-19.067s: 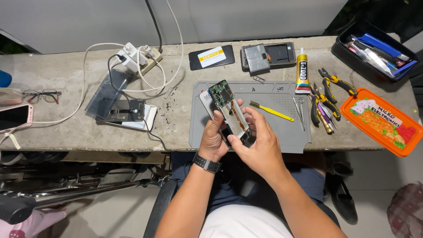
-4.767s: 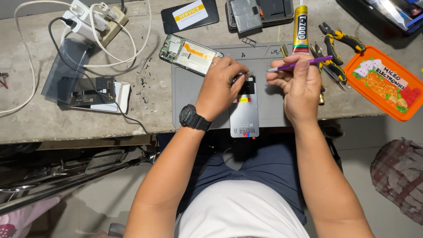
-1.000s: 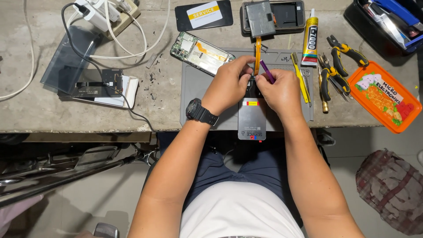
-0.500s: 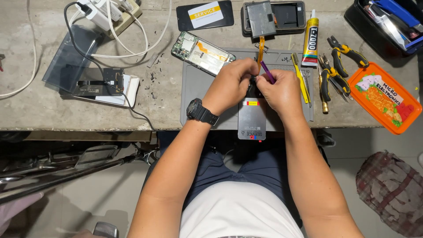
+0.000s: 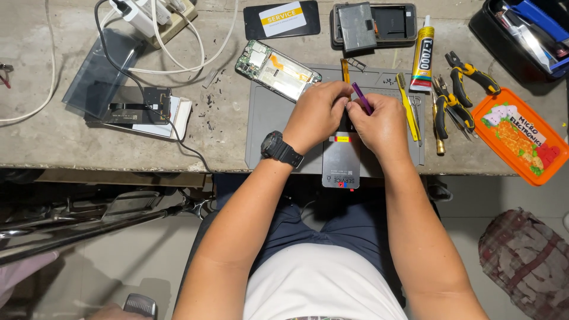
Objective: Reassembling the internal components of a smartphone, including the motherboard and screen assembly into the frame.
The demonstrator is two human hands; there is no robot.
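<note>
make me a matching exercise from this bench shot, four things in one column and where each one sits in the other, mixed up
Things:
1. slim purple plastic tool
2. opened phone frame with bare circuit board
3. flat orange plastic tray
4. yellow-labelled glue tube

Places:
A. far right of the bench
B. pinched in the right hand
C. top left corner of the grey work mat
D. lying beside the pliers with yellow handles

Pairs: 1-B, 2-C, 3-A, 4-D

Both hands over grey mat [image 5: 267,127], left hand [image 5: 317,112] and right hand [image 5: 379,121] pinching purple tool [image 5: 361,98], dark panel [image 5: 341,160] beneath, possibly a phone screen.
</note>
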